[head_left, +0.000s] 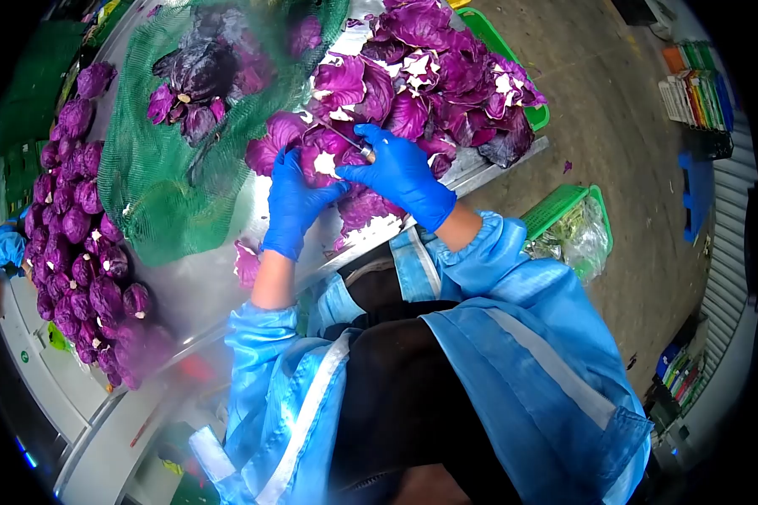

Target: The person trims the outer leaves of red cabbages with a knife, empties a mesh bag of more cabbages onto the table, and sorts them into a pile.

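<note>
Both my hands wear blue gloves and meet over a metal table (253, 210). My left hand (293, 204) grips a red cabbage (310, 158) from its near side, thumb and fingers around it; a pale cut patch shows on it. My right hand (403, 172) is closed around the handle of a knife (367, 154), whose thin blade points up and left over the cabbage. Loose purple leaves (369, 210) lie under and beside my hands. A large heap of cut leaves (446, 76) spreads just beyond the right hand.
Left of my hands, a green mesh bag (177, 210) holds dark cabbages (204, 71). Many trimmed red cabbages (76, 219) are piled along the far left, where a person's blue-covered head or sleeve (7, 248) shows. Green crates (556, 210) stand at the table's right side.
</note>
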Action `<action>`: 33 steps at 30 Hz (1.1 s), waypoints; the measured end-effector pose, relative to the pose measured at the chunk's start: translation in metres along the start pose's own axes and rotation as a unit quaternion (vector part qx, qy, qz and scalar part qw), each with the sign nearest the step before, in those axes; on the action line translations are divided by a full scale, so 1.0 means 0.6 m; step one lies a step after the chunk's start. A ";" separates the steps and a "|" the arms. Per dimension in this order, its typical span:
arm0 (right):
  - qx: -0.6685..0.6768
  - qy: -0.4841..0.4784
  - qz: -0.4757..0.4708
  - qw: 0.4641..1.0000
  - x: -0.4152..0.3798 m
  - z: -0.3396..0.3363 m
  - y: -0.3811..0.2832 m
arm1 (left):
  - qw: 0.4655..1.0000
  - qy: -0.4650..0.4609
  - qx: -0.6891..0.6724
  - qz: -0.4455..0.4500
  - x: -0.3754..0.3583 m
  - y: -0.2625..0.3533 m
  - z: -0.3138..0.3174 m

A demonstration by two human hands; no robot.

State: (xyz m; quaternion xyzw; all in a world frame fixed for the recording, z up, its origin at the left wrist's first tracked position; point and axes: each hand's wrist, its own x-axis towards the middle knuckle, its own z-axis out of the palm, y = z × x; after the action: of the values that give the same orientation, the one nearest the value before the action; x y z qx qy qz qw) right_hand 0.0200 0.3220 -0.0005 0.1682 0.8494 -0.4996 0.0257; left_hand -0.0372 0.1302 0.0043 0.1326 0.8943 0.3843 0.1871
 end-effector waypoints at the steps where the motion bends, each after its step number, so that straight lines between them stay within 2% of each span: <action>1: -0.002 -0.004 -0.007 1.000 -0.004 -0.001 0.000 | 1.000 -0.002 -0.011 0.004 0.001 0.000 0.000; 5: -0.066 -0.118 0.039 0.990 0.031 -0.047 -0.002 | 0.994 0.040 0.079 0.061 -0.010 0.008 0.010; 6: -0.066 -0.108 -0.032 0.991 0.041 -0.044 0.029 | 0.989 0.041 0.124 0.074 -0.015 0.017 0.008; 9: -0.144 -0.092 -0.067 0.983 0.028 -0.057 0.011 | 0.988 0.046 0.127 0.071 -0.019 0.039 0.012; 12: -0.132 -0.021 -0.086 0.987 0.012 -0.028 0.001 | 0.980 0.069 0.171 0.079 -0.020 0.038 0.021; 15: -0.112 -0.001 -0.105 0.988 0.017 -0.021 0.044 | 0.990 0.070 0.120 0.028 -0.026 0.036 0.022; 18: -0.103 0.004 -0.115 0.988 0.015 -0.039 0.078 | 0.994 0.071 0.079 0.020 -0.035 0.028 0.021; 21: -0.120 -0.014 -0.080 0.989 0.009 -0.044 0.106 | 0.992 0.076 -0.071 0.069 -0.045 -0.033 0.018; 22: -0.124 -0.002 -0.081 0.989 0.005 -0.040 0.106 | 0.992 0.042 -0.106 0.049 -0.054 -0.052 0.008; 23: -0.080 -0.021 -0.050 0.995 0.006 -0.045 0.097 | 0.985 0.039 -0.144 0.088 -0.060 -0.063 0.006; 25: 0.008 -0.065 0.016 0.998 0.001 -0.056 0.079 | 0.985 0.070 -0.077 0.141 -0.074 -0.074 0.012; 27: 0.037 -0.047 -0.075 0.995 -0.003 -0.058 0.056 | 0.982 0.087 -0.066 0.155 -0.085 -0.075 0.021; 29: 0.043 -0.020 -0.172 0.984 -0.018 -0.063 -0.014 | 0.982 0.082 -0.052 0.165 -0.092 -0.057 0.025; 30: 0.094 -0.012 -0.204 0.974 -0.016 -0.045 -0.027 | 0.972 0.101 -0.091 0.194 -0.095 -0.052 0.033; 33: -0.081 -0.116 -0.155 0.978 0.014 -0.031 -0.052 | 0.979 0.085 -0.009 0.184 -0.111 -0.019 0.017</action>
State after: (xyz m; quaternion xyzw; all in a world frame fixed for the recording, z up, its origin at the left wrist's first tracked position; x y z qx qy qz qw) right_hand 0.0048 0.3264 0.0331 -0.0277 0.8942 -0.4428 0.0602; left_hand 0.0258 0.1040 0.0049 0.2603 0.8638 0.4297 0.0380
